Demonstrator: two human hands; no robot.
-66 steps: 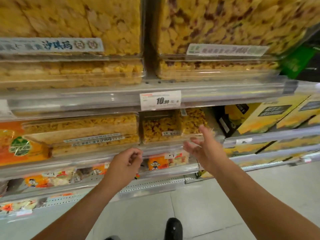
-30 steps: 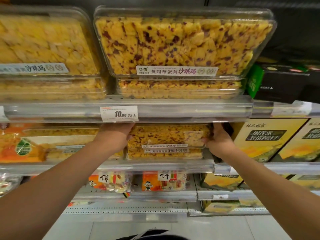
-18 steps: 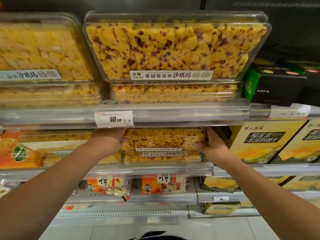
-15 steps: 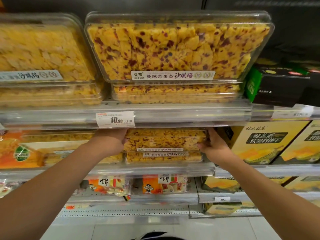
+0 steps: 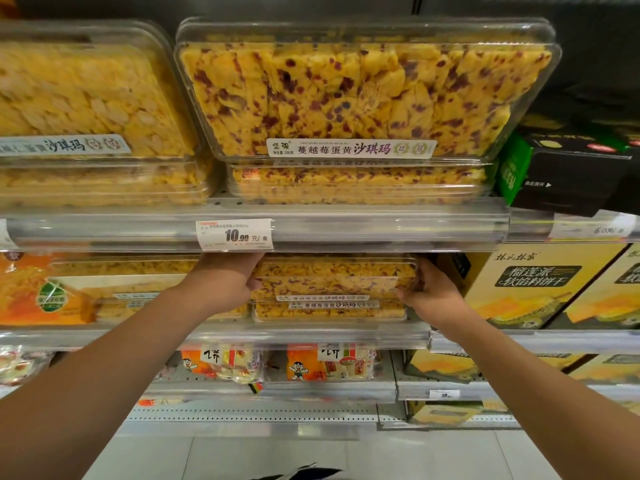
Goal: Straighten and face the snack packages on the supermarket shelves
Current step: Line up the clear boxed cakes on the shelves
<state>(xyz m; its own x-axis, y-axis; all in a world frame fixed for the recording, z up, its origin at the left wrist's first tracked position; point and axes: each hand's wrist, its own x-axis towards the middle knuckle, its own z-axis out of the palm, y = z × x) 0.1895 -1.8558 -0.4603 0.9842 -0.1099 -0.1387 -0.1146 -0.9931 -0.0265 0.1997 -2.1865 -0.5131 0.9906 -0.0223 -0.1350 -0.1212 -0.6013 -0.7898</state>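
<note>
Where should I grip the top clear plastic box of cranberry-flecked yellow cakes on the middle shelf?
Grip the top clear plastic box by its two short ends, from the front, as the left hand and right hand do: the upper shelf hangs close overhead.

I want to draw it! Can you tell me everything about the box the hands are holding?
The box is a clear plastic tray with a lid, full of yellow snack with dark red bits. A white label strip runs along its front edge. It lies flat on another box just like it, on the middle shelf. The left hand and right hand grip its two ends.
</note>
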